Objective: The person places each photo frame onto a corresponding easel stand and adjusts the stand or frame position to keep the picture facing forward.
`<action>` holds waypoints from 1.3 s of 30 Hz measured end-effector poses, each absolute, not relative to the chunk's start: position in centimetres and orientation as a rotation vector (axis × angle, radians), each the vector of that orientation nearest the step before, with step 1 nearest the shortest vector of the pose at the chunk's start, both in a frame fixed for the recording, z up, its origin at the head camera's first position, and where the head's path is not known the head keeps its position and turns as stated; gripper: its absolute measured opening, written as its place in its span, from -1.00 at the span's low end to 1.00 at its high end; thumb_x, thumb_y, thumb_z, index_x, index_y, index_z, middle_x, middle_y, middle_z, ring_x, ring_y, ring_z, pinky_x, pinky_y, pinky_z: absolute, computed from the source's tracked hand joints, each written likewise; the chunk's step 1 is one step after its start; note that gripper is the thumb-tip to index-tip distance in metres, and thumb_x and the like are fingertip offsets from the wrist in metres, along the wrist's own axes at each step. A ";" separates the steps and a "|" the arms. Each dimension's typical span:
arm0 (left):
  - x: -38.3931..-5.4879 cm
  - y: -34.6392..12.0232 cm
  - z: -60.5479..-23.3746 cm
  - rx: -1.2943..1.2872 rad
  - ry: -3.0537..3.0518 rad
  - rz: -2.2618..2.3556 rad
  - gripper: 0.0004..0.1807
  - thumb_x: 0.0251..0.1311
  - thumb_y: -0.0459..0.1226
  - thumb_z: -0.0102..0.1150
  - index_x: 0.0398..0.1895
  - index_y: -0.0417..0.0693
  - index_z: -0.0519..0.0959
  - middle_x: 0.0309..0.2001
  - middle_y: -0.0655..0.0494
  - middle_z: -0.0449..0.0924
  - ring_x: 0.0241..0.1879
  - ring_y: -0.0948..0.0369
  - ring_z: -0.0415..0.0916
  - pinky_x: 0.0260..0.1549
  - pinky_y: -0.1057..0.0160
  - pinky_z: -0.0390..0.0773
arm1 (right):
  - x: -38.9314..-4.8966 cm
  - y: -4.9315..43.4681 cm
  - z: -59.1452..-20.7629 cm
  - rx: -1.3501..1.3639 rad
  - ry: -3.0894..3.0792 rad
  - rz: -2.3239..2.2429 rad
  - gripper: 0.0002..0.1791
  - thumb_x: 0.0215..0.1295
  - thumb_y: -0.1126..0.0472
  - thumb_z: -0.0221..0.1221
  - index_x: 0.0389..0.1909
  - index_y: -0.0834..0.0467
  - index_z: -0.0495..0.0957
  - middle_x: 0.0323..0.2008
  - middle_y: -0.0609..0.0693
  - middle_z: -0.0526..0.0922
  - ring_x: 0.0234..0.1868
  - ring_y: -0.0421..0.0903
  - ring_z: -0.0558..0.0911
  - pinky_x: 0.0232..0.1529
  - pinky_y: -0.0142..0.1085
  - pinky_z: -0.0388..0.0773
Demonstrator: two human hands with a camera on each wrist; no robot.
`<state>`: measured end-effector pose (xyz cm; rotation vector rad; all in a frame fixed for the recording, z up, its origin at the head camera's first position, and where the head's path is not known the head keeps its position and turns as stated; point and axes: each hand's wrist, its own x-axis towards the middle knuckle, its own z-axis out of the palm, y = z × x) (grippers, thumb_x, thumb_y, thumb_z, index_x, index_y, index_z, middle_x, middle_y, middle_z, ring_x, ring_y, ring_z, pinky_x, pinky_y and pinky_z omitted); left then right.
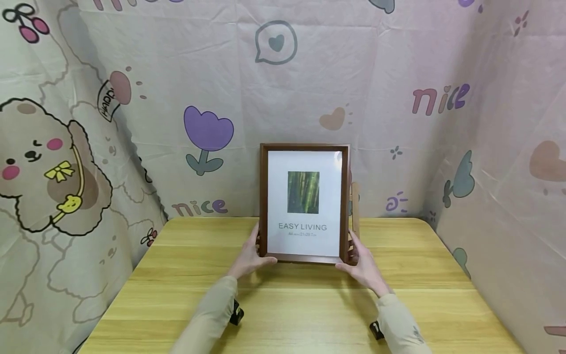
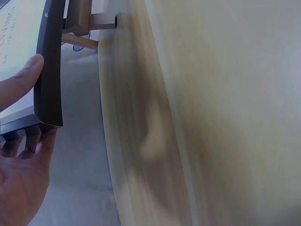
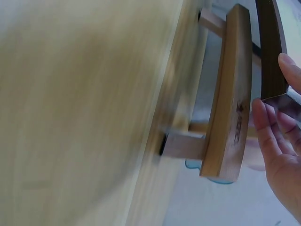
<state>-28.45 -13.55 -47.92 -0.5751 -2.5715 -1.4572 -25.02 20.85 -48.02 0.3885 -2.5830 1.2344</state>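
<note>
An upright picture frame (image 1: pixel 305 246) with a brown border stands in the middle of the head view. Its white sheet shows a green bamboo picture and the words EASY LIVING. My left hand (image 1: pixel 251 256) grips the lower left corner, thumb on the front face and fingers round the side. At the lower right corner my right hand (image 1: pixel 363 263) holds it the same way. A wooden tabletop easel (image 3: pixel 230 103) is behind the frame, mostly hidden in the head view. Both wrist views show a gap between the frame's lower edge and the easel's ledge (image 2: pixel 79 19).
The easel's feet stand on a yellow wood-grain table (image 1: pixel 300 314), near its back edge. Pale printed curtains (image 1: pixel 274 98) hang behind the table and along both sides. A black strap piece (image 1: pixel 237 312) shows at the left wrist, another (image 1: pixel 377 330) at the right.
</note>
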 end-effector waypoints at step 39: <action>-31.7 -6.9 -47.7 -0.784 -2.566 -1.408 0.35 -0.05 -0.38 0.55 0.62 -0.24 -0.30 0.64 -0.21 -0.23 0.60 -0.14 -0.09 0.58 -0.14 0.01 | -23.9 25.2 -49.4 0.251 -2.493 1.252 0.20 0.05 0.52 0.36 0.61 0.23 -0.19 0.18 0.40 0.43 -0.04 0.18 0.58 0.04 0.01 0.70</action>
